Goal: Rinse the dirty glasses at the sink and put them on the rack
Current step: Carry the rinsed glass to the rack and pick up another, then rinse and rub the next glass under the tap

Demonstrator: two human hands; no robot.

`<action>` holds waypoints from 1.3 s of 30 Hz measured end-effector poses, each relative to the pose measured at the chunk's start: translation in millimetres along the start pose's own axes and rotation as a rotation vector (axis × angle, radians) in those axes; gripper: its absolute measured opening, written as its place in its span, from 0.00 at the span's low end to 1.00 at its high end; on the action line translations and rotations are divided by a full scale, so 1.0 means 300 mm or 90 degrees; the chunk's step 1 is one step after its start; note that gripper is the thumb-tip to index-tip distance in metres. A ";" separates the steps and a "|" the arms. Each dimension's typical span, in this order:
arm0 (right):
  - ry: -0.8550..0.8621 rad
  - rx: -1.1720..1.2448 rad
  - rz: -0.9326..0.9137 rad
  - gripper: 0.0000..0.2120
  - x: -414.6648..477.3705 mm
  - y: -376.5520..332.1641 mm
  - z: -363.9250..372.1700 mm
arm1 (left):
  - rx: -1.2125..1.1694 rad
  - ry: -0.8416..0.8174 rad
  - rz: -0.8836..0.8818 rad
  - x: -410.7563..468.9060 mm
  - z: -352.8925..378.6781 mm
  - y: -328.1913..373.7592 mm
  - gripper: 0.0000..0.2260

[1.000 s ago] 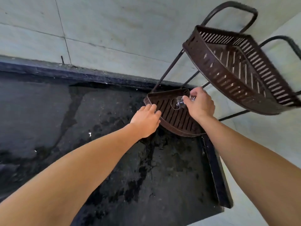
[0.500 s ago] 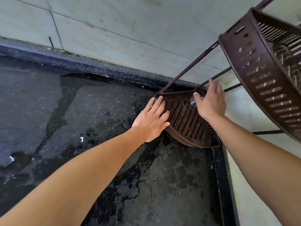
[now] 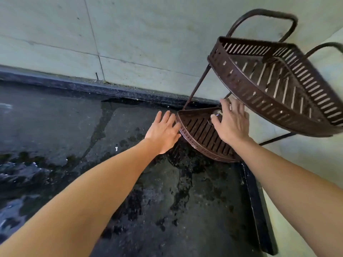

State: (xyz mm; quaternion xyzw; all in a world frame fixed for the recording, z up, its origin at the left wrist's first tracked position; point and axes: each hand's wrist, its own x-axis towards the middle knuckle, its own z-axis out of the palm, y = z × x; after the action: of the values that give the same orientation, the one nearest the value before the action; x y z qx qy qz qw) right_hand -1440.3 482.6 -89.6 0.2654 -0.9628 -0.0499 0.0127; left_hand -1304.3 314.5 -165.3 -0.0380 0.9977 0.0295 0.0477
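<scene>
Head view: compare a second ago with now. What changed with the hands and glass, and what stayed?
The right hand opened: it pinched the glass a second ago, and its fingers now spread over it on the lower shelf. The left hand straightened its fingers by the shelf rim. The rack stayed put.

No text, label, brand, number or sign can be read. Surfaces checked: the rack point(image 3: 259, 88), the counter point(image 3: 163, 204) under it and the wall point(image 3: 148, 34) behind it. None carries any legible marking.
</scene>
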 end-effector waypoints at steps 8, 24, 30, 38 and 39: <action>-0.057 0.083 -0.205 0.24 -0.204 -0.243 -0.114 | 0.097 -0.042 -0.163 -0.444 -0.272 -0.155 0.24; 0.013 0.140 -0.571 0.24 -0.633 -1.277 -0.475 | 0.077 0.076 -0.557 -1.618 -0.552 -0.623 0.28; 0.021 0.137 -0.624 0.24 -0.880 -1.732 -0.520 | 0.089 0.094 -0.600 -2.070 -0.511 -0.835 0.27; 0.009 0.123 -0.757 0.25 -1.203 -2.280 -0.581 | 0.091 0.084 -0.702 -2.641 -0.434 -1.012 0.24; 0.011 0.122 -0.777 0.25 -1.236 -2.339 -0.590 | 0.086 0.080 -0.720 -2.698 -0.422 -1.025 0.24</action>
State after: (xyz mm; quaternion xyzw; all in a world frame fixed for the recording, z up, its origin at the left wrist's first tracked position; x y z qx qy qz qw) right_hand -755.1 57.3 15.1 0.7687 -0.6374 0.0404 -0.0342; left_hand -488.7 59.5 22.3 -0.5647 0.8226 -0.0668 -0.0011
